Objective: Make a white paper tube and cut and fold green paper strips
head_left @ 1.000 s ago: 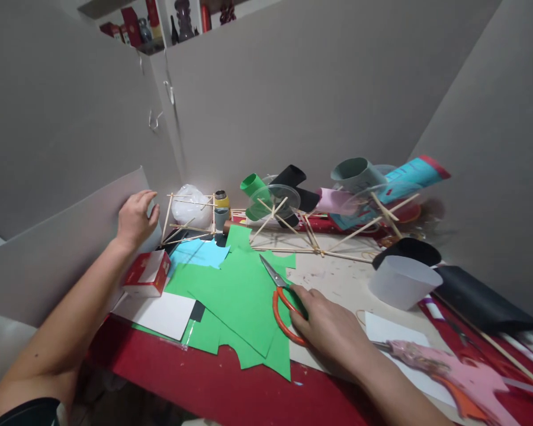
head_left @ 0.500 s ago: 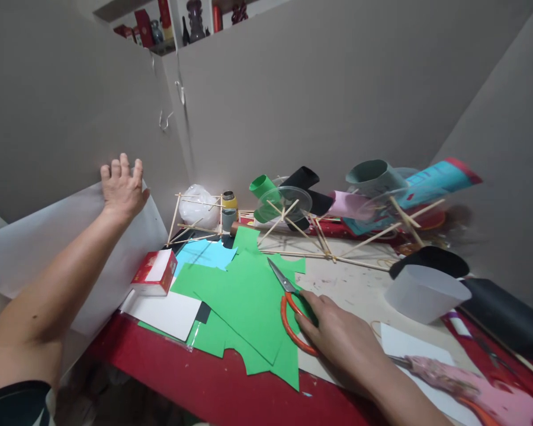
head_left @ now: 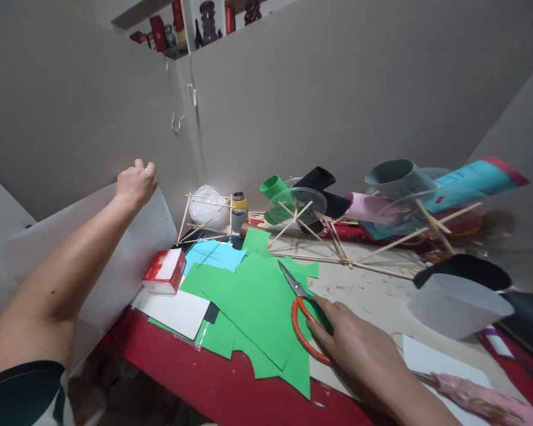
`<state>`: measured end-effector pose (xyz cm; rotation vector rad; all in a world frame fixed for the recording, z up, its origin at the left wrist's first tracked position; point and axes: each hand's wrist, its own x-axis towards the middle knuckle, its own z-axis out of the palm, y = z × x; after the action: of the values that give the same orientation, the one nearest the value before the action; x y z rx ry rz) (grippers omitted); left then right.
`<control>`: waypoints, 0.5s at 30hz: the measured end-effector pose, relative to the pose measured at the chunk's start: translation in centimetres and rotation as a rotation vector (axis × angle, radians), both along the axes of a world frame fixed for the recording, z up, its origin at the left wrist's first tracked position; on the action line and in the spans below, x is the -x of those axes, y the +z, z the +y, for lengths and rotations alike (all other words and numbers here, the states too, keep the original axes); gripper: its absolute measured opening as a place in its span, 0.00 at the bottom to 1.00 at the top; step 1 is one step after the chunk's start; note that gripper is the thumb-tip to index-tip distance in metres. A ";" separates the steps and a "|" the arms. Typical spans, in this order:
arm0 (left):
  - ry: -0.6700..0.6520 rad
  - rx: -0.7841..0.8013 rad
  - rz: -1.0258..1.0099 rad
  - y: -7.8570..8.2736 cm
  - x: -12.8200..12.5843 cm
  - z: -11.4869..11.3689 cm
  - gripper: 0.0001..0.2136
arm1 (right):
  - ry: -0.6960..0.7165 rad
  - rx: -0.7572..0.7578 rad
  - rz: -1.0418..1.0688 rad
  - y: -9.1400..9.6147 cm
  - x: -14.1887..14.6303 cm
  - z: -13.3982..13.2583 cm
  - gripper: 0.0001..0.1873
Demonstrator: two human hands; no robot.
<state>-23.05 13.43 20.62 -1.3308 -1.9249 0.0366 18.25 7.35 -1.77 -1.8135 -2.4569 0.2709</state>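
At the left, my left hand [head_left: 136, 184] is closed over the top edge of a large translucent white sheet [head_left: 111, 278] that stands along the wall. Its fingers are curled, and their tips are partly hidden. Over the table, my right hand [head_left: 349, 334] grips scissors [head_left: 296, 287] with orange handles, blades together and pointing away from me. Under the blades lie overlapping pieces of green paper [head_left: 244, 302] with curved cut-outs. A light-blue paper piece [head_left: 213, 254] lies behind them. Left of these, a red and white box [head_left: 164, 271] rests on white paper [head_left: 177, 310].
Stick frames [head_left: 208, 222] stand at the back, one beside a yellow-and-grey bottle [head_left: 238, 207]. Wheel-like discs [head_left: 308, 204] carry coloured paper tubes. To the right are a translucent white cylinder [head_left: 459, 307], black rolled material [head_left: 526, 319] and a pink-wrapped tool [head_left: 475, 390]. The red table edge [head_left: 195, 378] runs along the front.
My left hand has gone from spread fingers against the wall to fingers curled over the sheet's edge. The view has turned slightly left. My right hand still holds the scissors over the green paper.
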 end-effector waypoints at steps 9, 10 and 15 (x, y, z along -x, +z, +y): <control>-0.056 0.005 -0.055 1.2 0.2 2.3 0.22 | -0.011 0.009 0.013 -0.2 -0.1 0.2 0.20; -0.065 0.001 -0.062 1.0 0.2 2.6 0.21 | -0.008 0.008 0.019 -0.3 -0.1 0.2 0.21; -0.077 -0.061 -0.091 0.9 0.1 4.6 0.20 | 0.003 -0.012 0.057 -0.6 -0.2 0.4 0.21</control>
<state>-23.19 18.07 21.50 -1.3857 -1.9327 -0.1222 18.46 7.77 -2.35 -1.7727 -2.4177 0.3032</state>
